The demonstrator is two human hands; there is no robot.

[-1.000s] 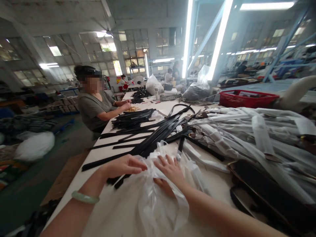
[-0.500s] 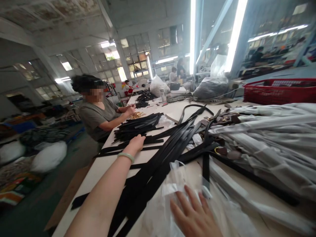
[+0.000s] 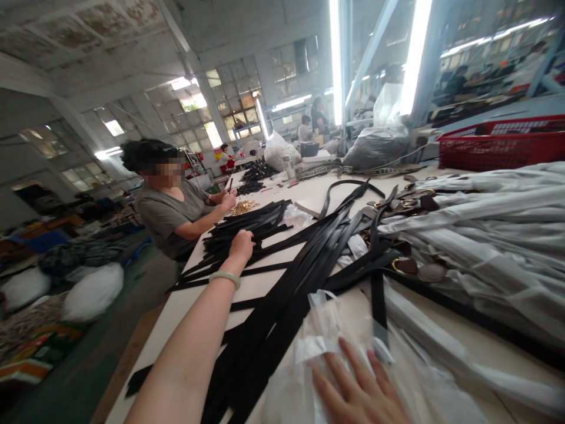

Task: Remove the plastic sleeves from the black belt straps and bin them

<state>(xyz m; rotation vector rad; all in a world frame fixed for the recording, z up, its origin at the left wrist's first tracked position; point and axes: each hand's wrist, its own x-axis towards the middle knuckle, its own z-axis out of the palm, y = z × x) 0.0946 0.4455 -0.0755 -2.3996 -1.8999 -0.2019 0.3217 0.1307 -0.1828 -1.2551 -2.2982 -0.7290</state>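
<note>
My left hand (image 3: 242, 246), below a pale green bangle (image 3: 226, 278), reaches over the pile of short black straps (image 3: 260, 221). Its fingers are curled closed; what they hold, if anything, is hidden. Palm down, my right hand (image 3: 357, 380) lies flat with fingers spread on clear plastic bags (image 3: 304, 353). Between my arms runs a bundle of long black belts (image 3: 304, 277) across the white table (image 3: 183, 306). Right of it are many belts in white wrapping (image 3: 494, 253), with brown leather ends and gold-coloured buckles (image 3: 402, 266).
Across the table's left edge, a co-worker (image 3: 163, 200) handles something small near a heap of gold-coloured pieces (image 3: 242, 207). A red plastic basket (image 3: 503, 147) stands at the back right. Behind are a filled plastic bag (image 3: 377, 147) and a clear bottle (image 3: 289, 168).
My left hand has moved slightly up, its fingers now curled tighter. My right hand stays spread on the plastic bags. The co-worker's hands have shifted a little.
</note>
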